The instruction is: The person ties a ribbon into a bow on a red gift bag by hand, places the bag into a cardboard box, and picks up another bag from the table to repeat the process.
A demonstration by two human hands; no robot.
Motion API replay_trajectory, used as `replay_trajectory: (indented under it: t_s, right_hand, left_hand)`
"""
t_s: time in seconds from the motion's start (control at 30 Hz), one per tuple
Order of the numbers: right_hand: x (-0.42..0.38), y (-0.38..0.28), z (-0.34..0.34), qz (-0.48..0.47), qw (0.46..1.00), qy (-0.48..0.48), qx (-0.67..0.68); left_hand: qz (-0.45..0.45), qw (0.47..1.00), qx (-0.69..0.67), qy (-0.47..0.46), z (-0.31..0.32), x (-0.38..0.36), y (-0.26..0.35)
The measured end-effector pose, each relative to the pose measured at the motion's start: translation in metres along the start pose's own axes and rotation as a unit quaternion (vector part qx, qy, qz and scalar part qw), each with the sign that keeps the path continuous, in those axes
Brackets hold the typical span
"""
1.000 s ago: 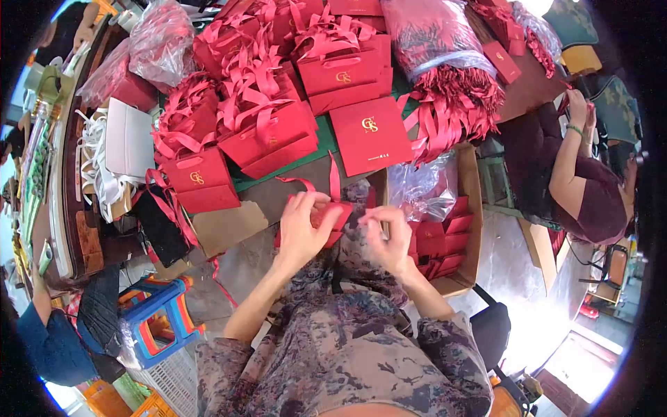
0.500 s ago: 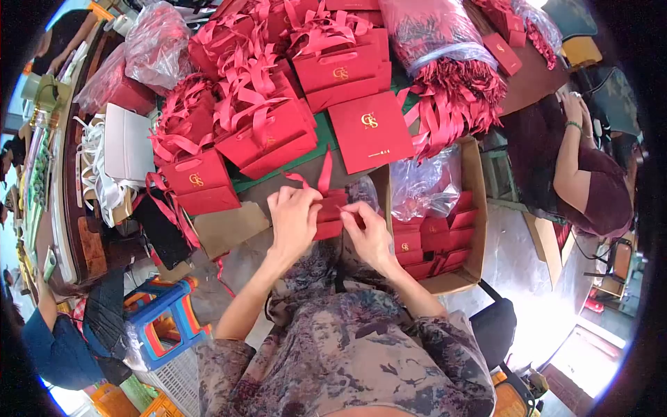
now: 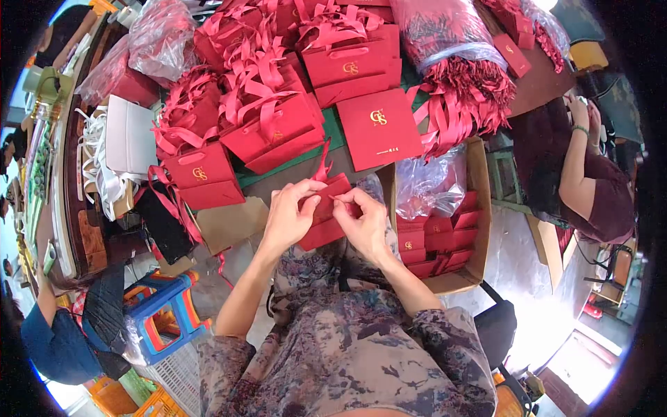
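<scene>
A work table (image 3: 292, 182) fills the upper view, crowded with finished red gift bags (image 3: 267, 125) with ribbon handles, one flat red bag (image 3: 379, 128) with a gold logo, and bundles of red ribbon in plastic (image 3: 455, 76). To the right stands an open cardboard box (image 3: 476, 208) of folded red bags; beyond it sits another person (image 3: 590, 181). A blue stool (image 3: 163, 313) is lower left.

Centre frame, the wearer holds a small folded red bag (image 3: 323, 226) over the lap, just below the table edge. The left hand (image 3: 288, 215) is clamped on its left side, thumb on top. The right hand (image 3: 368, 226) pinches the bag's upper edge, where a red ribbon (image 3: 323, 163) stands up (its end is too small to follow). Done well, this likely calls for a firm left grip and gentle, even tension on the ribbon.
</scene>
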State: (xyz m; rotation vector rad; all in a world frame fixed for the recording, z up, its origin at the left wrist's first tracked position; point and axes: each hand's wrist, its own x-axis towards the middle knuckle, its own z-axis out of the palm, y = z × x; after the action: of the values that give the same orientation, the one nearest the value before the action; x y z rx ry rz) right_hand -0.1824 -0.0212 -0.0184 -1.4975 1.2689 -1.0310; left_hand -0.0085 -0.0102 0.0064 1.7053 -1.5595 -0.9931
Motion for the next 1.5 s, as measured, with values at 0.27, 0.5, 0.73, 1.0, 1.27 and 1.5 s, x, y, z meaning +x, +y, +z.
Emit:
replay_trajectory:
  t_s: [0.27, 0.5, 0.73, 1.0, 1.27, 1.5]
  right_hand:
    - [0.009, -0.003, -0.004, 0.044, 0.999, 0.010, 0.017]
    - [0.009, -0.009, -0.006, -0.023, 1.000, -0.010, -0.001]
    - [0.009, -0.017, -0.004, -0.054, 0.994, -0.009, -0.092]
    - [0.008, 0.006, 0.011, -0.162, 0.972, -0.001, -0.169]
    - [0.018, -0.019, -0.023, -0.069, 0.987, -0.087, -0.116]
    - [0.063, -0.028, -0.047, -0.211, 0.949, -0.168, -0.164]
  left_hand:
    - [-0.059, 0.981, -0.181, -0.034, -0.002, 0.000, 0.000]
    - [-0.067, 0.974, -0.211, -0.050, -0.001, 0.002, -0.006]
    - [0.027, 0.999, 0.019, 0.016, -0.001, -0.004, 0.005]
    - [0.029, 0.994, 0.104, 0.032, 0.001, -0.006, 0.016]
    - [0.074, 0.992, 0.071, 0.071, 0.009, -0.002, 0.005]
    - [0.161, 0.964, 0.142, 0.158, 0.029, -0.008, 0.013]
